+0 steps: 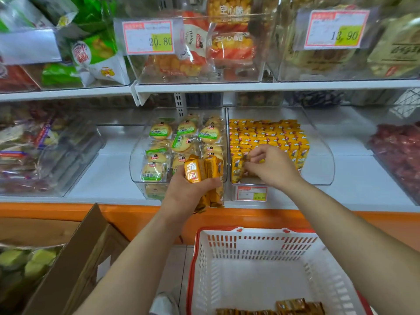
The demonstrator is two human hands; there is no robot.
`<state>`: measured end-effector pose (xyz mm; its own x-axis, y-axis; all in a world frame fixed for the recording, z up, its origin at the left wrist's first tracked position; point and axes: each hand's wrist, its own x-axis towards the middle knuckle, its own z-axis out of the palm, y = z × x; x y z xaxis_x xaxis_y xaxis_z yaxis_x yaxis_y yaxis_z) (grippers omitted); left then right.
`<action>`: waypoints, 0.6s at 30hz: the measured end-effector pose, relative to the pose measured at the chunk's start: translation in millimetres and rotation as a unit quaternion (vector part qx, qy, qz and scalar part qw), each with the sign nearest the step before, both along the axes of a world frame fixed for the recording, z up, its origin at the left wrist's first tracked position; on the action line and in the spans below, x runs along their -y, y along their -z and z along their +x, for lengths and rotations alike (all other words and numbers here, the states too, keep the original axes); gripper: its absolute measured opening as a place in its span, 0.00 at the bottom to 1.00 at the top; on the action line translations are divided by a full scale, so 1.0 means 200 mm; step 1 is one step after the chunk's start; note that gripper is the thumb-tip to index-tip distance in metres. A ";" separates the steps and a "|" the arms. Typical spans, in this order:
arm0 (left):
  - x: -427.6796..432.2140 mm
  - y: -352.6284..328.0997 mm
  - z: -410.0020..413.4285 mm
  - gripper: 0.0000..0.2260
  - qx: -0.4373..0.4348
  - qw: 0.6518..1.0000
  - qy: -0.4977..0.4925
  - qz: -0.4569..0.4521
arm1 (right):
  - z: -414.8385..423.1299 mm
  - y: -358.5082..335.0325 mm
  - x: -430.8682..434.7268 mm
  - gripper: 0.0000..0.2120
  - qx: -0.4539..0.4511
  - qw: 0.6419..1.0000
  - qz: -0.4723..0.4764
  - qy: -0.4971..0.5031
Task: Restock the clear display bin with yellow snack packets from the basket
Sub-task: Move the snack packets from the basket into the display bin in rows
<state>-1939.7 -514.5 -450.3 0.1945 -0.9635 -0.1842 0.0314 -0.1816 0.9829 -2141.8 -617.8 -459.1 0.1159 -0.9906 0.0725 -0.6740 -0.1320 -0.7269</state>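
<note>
The display bin (318, 142), holding snack packets (268, 135), is sitting on the shelf (113, 173), a biscuit bin (137, 160) just left of it. The basket (256, 230) is standing below in front, a cardboard box (75, 258) to its left.

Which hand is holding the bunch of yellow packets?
The left hand grips the stack; the right hand pinches one packet inside the clear display bin.

Packets (300, 305) in basket (196, 258) cut by bottom edge, count unclear. Price tag (251, 193) on bin (325, 164) front: print too small. Right hand (270, 165) fingertips buried in bin's stock (268, 133), grip unclear. Left hand (184, 194) covers middle of its bundle (200, 169). Cardboard box (75, 258) cropped left
</note>
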 end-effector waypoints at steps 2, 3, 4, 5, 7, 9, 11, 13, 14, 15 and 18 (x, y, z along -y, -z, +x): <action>-0.01 -0.02 -0.04 0.16 -0.015 1.000 0.019 0.010 | -0.07 -0.06 -0.16 0.05 0.087 0.996 0.010 -0.031; -0.02 -0.02 -0.06 0.15 -0.024 0.999 0.032 0.017 | -0.09 -0.08 -0.24 0.05 0.133 0.989 0.032 -0.055; -0.03 -0.03 -0.09 0.14 -0.034 0.998 0.046 0.023 | -0.11 -0.09 -0.33 0.06 0.171 0.980 0.059 -0.079; -0.04 -0.04 -0.12 0.14 -0.046 0.997 0.060 0.028 | -0.12 -0.10 -0.39 0.08 0.206 0.970 0.083 -0.097; -0.06 -0.05 -0.18 0.14 -0.079 0.992 0.087 0.036 | -0.10 -0.12 -0.47 0.10 0.275 0.948 0.125 -0.105; -0.08 -0.06 -0.23 0.12 -0.120 0.986 0.106 0.037 | -0.09 -0.13 -0.49 0.09 0.316 0.933 0.144 -0.095; -0.08 -0.06 -0.25 0.10 -0.140 0.983 0.118 0.032 | -0.10 -0.13 -0.49 0.10 0.302 0.935 0.154 -0.104; -0.09 -0.06 -0.26 0.10 -0.140 0.981 0.132 0.032 | -0.13 -0.13 -0.49 0.09 0.312 0.924 0.187 -0.115; -0.09 -0.06 -0.26 0.10 -0.137 0.980 0.140 0.033 | -0.15 -0.13 -0.48 0.09 0.327 0.916 0.200 -0.119; -0.09 -0.06 -0.27 0.10 -0.131 0.980 0.148 0.034 | -0.17 -0.13 -0.48 0.10 0.346 0.908 0.208 -0.115; -0.09 -0.07 -0.29 0.15 -0.106 0.985 0.128 0.035 | -0.22 -0.12 -0.45 0.12 0.392 0.894 0.201 -0.079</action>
